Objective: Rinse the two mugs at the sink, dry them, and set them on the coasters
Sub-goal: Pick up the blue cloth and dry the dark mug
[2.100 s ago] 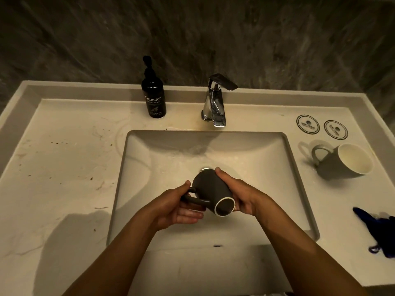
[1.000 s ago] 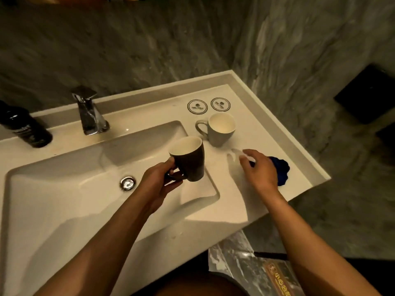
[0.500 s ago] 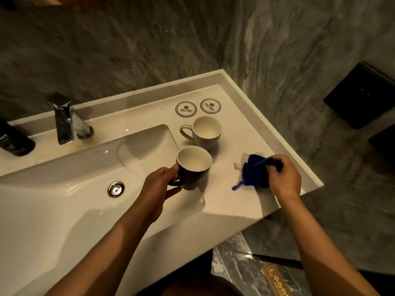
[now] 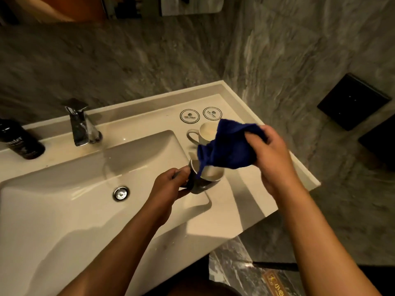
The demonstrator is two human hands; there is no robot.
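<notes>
My left hand grips the handle of a dark mug with a white inside, held upright at the basin's right rim. My right hand holds a blue cloth bunched above the mug, with one corner hanging into its mouth. A second, lighter mug stands on the counter behind, partly hidden by the cloth. Two round coasters lie side by side near the back ledge, with nothing on them.
The white sink basin has a metal drain. A chrome faucet stands at the back, and a black soap bottle at far left. The counter's right edge drops to the stone floor.
My right hand has lifted the blue cloth off the counter and brought it over the dark mug. My left hand still holds the mug by its handle.
</notes>
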